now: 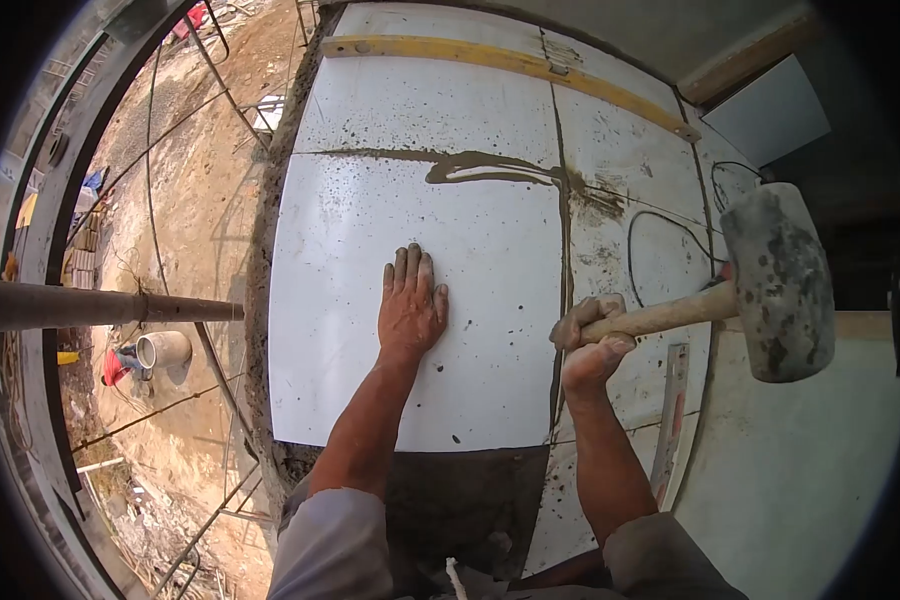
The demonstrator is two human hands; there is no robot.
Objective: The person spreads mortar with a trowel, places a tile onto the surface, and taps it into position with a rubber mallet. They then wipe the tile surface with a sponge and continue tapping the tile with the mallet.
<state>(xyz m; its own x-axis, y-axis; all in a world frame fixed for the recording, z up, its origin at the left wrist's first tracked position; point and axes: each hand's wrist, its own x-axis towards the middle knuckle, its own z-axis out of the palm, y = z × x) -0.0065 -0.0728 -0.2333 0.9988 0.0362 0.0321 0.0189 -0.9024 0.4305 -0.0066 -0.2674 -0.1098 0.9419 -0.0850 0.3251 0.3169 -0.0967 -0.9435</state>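
My left hand [410,300] lies flat on a large white floor tile [350,390], fingers stretched forward and close together. In my right hand [592,340] is the wooden handle of a rubber mallet [782,280]; its big, grey, stained head is raised at the right. The hand and mallet are above the tiles on the right side. Wet grey mortar [470,165] is smeared along the joint at the far edge of the white tile. Small dark specks dot the tile's surface.
A yellow spirit level [450,50] spans the far tiles. Another level [672,410] lies at the right by the wall. Dark mortar [450,500] borders the tile's near edge. Left is an open drop with scaffold poles [110,303] and a person [120,366] far below.
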